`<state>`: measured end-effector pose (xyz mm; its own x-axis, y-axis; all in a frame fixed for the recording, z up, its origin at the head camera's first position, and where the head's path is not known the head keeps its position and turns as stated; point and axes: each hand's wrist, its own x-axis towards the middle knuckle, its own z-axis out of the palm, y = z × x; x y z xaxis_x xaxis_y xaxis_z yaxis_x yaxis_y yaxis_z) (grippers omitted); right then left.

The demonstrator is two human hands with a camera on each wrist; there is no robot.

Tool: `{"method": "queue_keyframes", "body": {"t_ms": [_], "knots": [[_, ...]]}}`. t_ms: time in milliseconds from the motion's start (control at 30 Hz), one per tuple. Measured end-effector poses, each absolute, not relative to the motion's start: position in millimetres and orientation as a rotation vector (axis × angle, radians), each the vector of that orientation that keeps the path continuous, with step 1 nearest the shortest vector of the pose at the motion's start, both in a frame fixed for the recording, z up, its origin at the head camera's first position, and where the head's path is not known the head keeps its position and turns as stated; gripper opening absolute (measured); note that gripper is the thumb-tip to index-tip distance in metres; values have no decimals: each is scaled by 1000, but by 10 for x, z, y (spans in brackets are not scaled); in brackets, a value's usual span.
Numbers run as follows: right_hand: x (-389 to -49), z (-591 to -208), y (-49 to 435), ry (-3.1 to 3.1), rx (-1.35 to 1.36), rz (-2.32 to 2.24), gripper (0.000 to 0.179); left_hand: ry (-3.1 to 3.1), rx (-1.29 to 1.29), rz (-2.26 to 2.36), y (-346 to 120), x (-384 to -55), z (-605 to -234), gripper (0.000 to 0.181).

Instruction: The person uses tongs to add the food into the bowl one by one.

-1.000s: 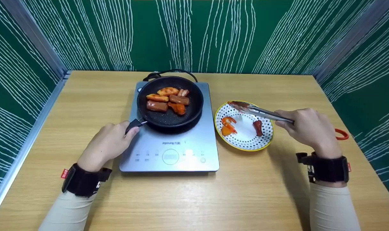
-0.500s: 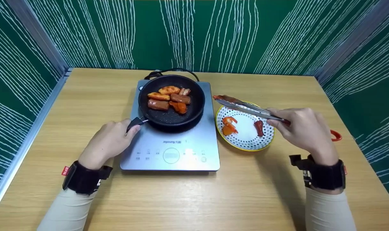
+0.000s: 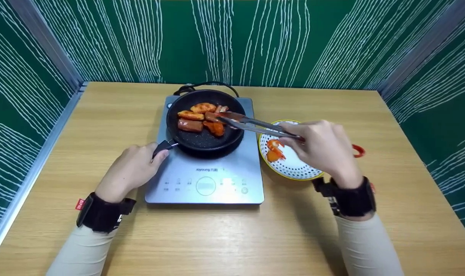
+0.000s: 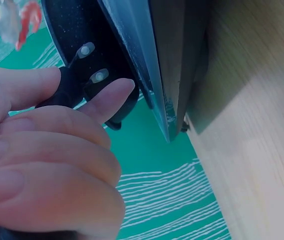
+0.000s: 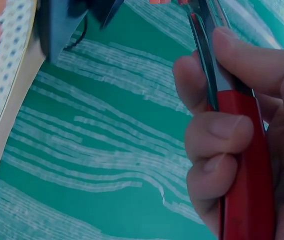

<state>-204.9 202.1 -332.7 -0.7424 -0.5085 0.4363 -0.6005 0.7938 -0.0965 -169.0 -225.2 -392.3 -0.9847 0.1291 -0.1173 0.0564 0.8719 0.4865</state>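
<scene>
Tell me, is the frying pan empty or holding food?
Holding food: sausage-like pieces, an orange chunk and yellow-brown wedges lie inside the frying pan.

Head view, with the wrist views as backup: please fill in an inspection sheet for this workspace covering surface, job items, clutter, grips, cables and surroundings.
Surface: wood-grain table, with a silver cooktop on it.
Job items: dark pan over the cooktop, with several food pieces in it; dotted, yellow-rimmed plate to its right, bearing orange food; tongs reaching over the pan, whether they hold food is unclear.
Clutter: nothing seen.
Grips: left grip holds the pan's handle; right grip holds the tongs.
Cables: black cable behind the pan.
Surroundings: green walls with white streaks.
</scene>
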Motion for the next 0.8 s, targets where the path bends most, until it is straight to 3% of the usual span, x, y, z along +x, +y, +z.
{"method": "queue_keyframes", "body": {"t_ms": [467, 800], "knots": [[-2128, -3331, 1418, -2669, 908, 257, 19, 2934, 184, 742, -2254, -1676, -3914, 36], [-2152, -3306, 1107, -2774, 902, 166, 33, 2929, 162, 722, -2250, -1680, -3916, 35]]}}
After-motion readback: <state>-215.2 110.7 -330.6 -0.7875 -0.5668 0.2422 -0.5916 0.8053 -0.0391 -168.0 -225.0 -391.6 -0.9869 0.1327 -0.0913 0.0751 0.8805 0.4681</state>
